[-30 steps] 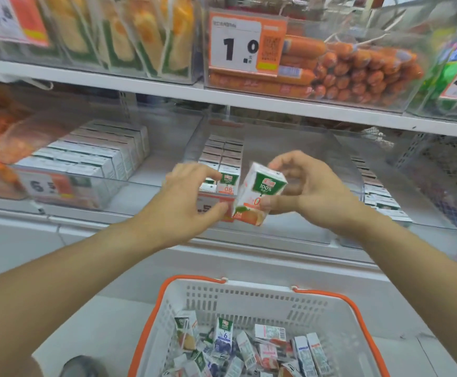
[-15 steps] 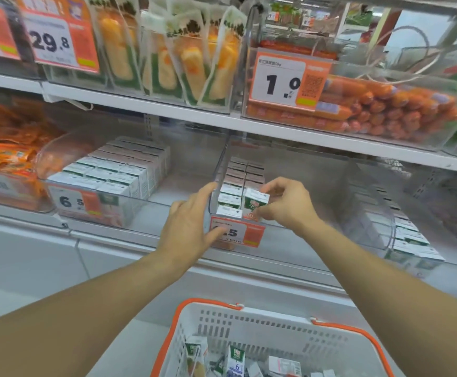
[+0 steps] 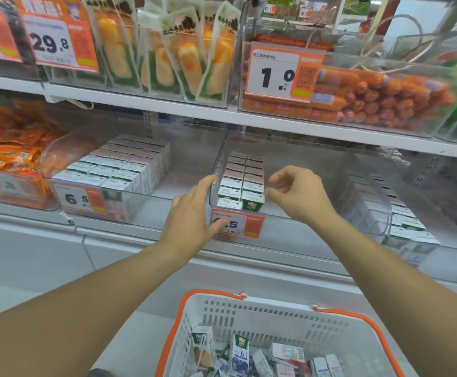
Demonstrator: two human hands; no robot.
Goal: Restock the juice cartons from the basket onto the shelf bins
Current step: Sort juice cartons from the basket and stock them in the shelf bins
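A clear middle shelf bin [image 3: 219, 164] holds two rows of small juice cartons, and a green-topped carton [image 3: 252, 203] stands at the front of the right row. My left hand [image 3: 192, 216] lies against the bin's front left corner, fingers straight, thumb by the orange price tag [image 3: 238, 223]. Just right of the front carton my right hand [image 3: 298, 194] hovers with fingers loosely curled and holds nothing. A white basket with an orange rim [image 3: 249, 312] sits below, with several loose juice cartons [image 3: 240, 352] inside.
Another clear bin of cartons [image 3: 118, 172] stands at the left, and a third bin [image 3: 396, 219] at the right. Orange snack packets [image 3: 7, 151] fill the far left. The upper shelf [image 3: 221, 112] carries corn packs and sausages just above the bins.
My right hand has let go of the carton, which now stands at the front of the middle bin, and has drawn back to the right. My left hand stays at the bin's corner.
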